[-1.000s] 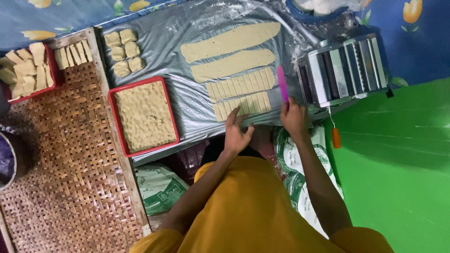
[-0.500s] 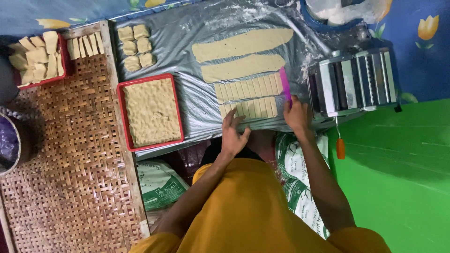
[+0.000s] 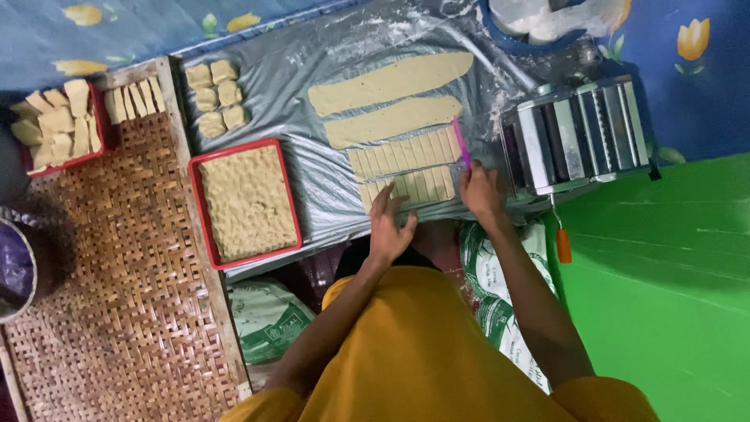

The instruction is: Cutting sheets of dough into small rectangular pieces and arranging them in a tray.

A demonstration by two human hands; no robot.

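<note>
At the far left edge a red tray (image 3: 55,125) holds stacked pale dough pieces, and a woven mat (image 3: 117,297) covers that side. Next comes a second red tray (image 3: 205,205) filled with crumbly dough, just beside the grey plastic sheet (image 3: 312,86) spread over the table. Small dough blocks (image 3: 212,98) sit near the sheet's far left corner. My left hand (image 3: 388,227) lies flat with fingers spread open, pressing the near row of cut dough strips (image 3: 410,186) at the sheet's near edge. Two uncut long dough strips (image 3: 391,82) lie beyond, towards the far edge. My right hand (image 3: 480,191) is closed around a pink cutter (image 3: 461,143), its blade resting on the right end of the cut strips. A metal pasta roller (image 3: 578,133) stands at the table's right edge
</note>
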